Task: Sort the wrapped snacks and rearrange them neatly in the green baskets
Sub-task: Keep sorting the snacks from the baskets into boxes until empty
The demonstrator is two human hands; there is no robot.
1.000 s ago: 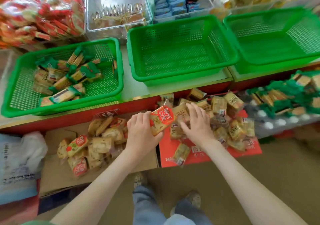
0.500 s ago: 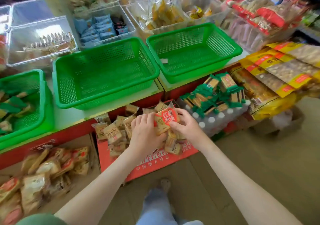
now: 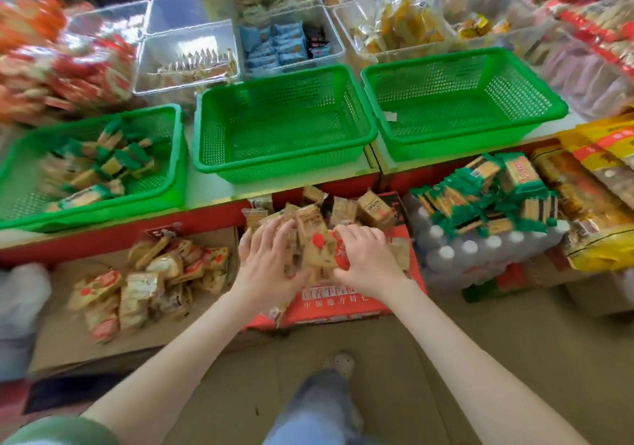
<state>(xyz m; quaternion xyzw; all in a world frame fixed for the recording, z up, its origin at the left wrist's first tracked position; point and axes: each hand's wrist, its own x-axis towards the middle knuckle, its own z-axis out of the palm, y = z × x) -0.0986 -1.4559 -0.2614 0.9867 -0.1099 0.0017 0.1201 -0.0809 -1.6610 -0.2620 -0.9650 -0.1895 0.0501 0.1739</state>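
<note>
Three green baskets stand in a row on the counter: the left basket (image 3: 173, 156) holds several green-wrapped snacks (image 3: 103, 166), while the middle basket (image 3: 356, 108) and right basket (image 3: 549, 98) hold no snacks. Below the counter, a pile of tan wrapped snacks (image 3: 374, 207) lies on a red box (image 3: 343, 307). My right hand (image 3: 367, 259) grips a tan snack with a red label (image 3: 322, 249) over that pile. My left hand (image 3: 267, 255) lies on the pile beside it, fingers spread and fairly straight, touching the packets.
A cardboard tray (image 3: 68, 334) at lower left holds red-and-tan wrapped snacks (image 3: 144, 280). Green-wrapped snacks (image 3: 497, 190) lie on a pack of bottles (image 3: 480, 249) at right. Clear bins (image 3: 185, 56) of other snacks stand behind the baskets. Yellow bags (image 3: 603, 183) fill the far right.
The camera swung right and then back left. The red-labelled snack passed from my left hand to my right, and both hands came down onto the pile.
</note>
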